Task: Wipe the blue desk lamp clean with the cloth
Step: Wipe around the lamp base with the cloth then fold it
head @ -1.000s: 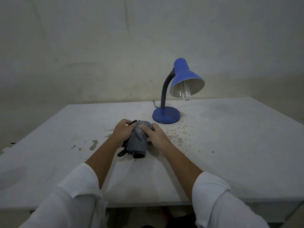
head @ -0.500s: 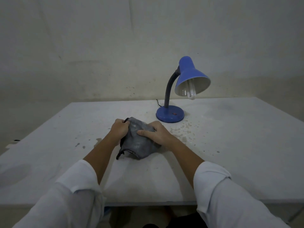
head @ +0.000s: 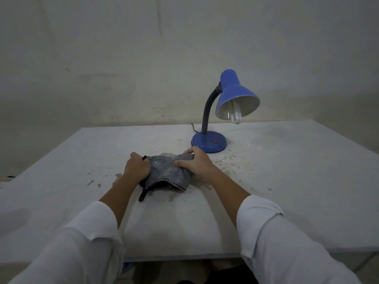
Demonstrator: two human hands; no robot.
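Observation:
A blue desk lamp [head: 231, 93] stands upright at the back right of the table, its round base [head: 208, 142] on the surface, a grey flexible neck curving up to the shade and a white bulb showing inside. A crumpled grey cloth [head: 166, 173] with a black loop lies on the table in front of the base. My left hand [head: 137, 168] grips the cloth's left end. My right hand [head: 194, 163] grips its right end, just short of the lamp base. The cloth is stretched between both hands.
The white table [head: 287, 181] is stained and speckled with flaked paint around the lamp base. A black cord [head: 193, 128] runs from the base toward the pale wall behind. The table's front edge lies just under my sleeves.
Both hands have pulled apart, spreading the cloth from a tight bundle into a wider shape. The right hand has shifted toward the lamp base.

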